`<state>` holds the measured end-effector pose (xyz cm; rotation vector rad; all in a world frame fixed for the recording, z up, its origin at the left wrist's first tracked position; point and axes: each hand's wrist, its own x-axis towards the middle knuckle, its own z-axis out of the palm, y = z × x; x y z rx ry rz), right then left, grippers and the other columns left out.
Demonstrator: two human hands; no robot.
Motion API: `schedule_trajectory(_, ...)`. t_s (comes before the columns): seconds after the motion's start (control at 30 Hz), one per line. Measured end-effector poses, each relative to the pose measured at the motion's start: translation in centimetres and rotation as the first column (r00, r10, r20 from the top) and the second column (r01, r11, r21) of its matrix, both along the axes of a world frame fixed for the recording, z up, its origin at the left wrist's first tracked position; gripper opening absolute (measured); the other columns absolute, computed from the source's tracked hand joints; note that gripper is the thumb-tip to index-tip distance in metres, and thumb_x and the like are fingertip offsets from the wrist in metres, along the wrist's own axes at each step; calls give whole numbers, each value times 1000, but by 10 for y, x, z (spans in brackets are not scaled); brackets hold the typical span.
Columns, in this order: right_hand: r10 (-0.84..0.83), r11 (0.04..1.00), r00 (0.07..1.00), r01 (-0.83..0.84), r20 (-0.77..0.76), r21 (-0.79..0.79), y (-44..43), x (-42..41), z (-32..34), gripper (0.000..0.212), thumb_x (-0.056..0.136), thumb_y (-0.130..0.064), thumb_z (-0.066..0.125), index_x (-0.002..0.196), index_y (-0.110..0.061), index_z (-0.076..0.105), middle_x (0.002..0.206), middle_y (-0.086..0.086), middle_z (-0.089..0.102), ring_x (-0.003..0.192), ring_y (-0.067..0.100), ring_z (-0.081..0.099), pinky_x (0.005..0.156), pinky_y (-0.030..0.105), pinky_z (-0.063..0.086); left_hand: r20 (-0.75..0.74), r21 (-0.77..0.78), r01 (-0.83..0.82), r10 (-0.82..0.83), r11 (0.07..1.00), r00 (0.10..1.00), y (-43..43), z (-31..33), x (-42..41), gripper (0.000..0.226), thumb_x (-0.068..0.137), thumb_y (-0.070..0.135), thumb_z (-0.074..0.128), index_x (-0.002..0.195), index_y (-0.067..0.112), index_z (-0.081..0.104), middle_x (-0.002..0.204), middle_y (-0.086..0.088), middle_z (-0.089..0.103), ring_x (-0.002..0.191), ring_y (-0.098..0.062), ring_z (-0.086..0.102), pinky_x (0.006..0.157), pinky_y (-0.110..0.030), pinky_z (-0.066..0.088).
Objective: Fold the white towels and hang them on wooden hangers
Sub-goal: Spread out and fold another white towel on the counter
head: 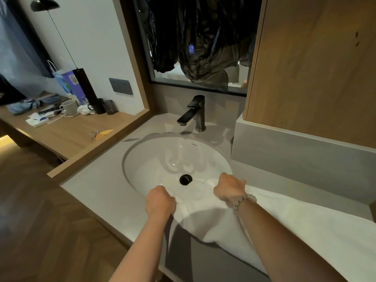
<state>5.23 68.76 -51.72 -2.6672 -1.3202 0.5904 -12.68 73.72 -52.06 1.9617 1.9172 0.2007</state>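
Observation:
A white towel [289,226] lies spread over the grey counter to the right of the sink, its left end hanging over the basin's near rim. My left hand [160,202] grips the towel's left edge with curled fingers. My right hand [230,189], a bead bracelet on its wrist, grips the same edge a little further back and to the right. Between the two hands the cloth sags slightly. No wooden hanger is in view.
The white oval sink [154,157] with a black drain sits in the grey counter [97,190]; a dark faucet [193,113] stands behind it. A mirror draped with black plastic hangs above. A wooden shelf [67,133] at left holds a mug, bag and clutter.

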Motion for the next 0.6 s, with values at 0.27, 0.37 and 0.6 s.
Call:
schedule_trajectory(0.27, -147, 988, 986, 143, 73, 62, -8, 0, -7, 31, 90, -11, 49, 121, -10, 47, 122, 7, 60, 116, 25, 55, 96, 33, 35, 394, 29, -328, 291, 944, 872, -27, -8, -42, 18, 96, 20, 47, 89, 6, 56, 92, -13, 63, 79, -23, 50, 70, -30, 36)
schedule_trajectory(0.37, -139, 990, 985, 137, 105, 26, -11, -7, -7, 31, 87, -8, 49, 118, -11, 50, 118, 6, 62, 113, 25, 57, 96, 33, 34, 444, -15, -377, 344, 926, 827, -42, -9, -50, 21, 98, 19, 45, 96, 3, 57, 95, -11, 62, 87, -26, 54, 71, -29, 37)
schedule_trajectory(0.6, -88, 977, 993, 102, 77, -190, -8, -15, 22, 1, 76, -14, 56, 77, -14, 57, 74, 1, 52, 81, 24, 52, 87, 35, 32, 445, -451, -225, 437, 863, 782, -43, -2, -78, 25, 90, 5, 45, 67, 3, 54, 51, -9, 61, 44, -21, 60, 55, -28, 50)
